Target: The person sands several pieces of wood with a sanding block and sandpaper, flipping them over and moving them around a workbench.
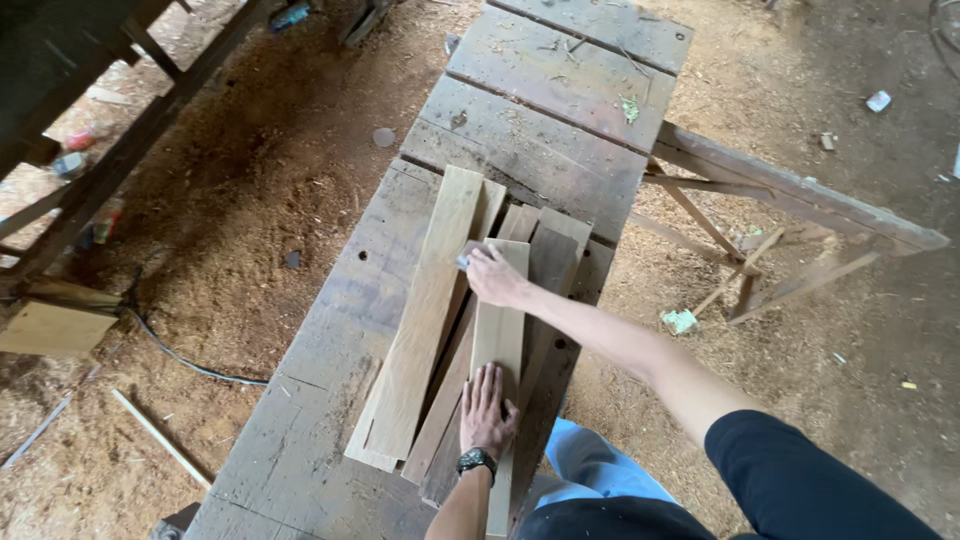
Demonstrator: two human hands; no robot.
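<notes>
1. Grip: left hand point(487, 408) lies flat, fingers spread, pinning the light plank point(500, 340) steady at its near end.
2. Right hand point(492, 274) is closed on a small sanding block point(463, 262) at the plank's far end.
3. Plank rests atop stacked boards point(425, 320) on the desk point(330, 330).

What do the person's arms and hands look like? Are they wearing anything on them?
The left hand is bare, with a black wristwatch strapped round the wrist. The right hand is bare too, and its forearm is uncovered up to a dark navy sleeve near the upper arm. No gloves or rings show.
</notes>
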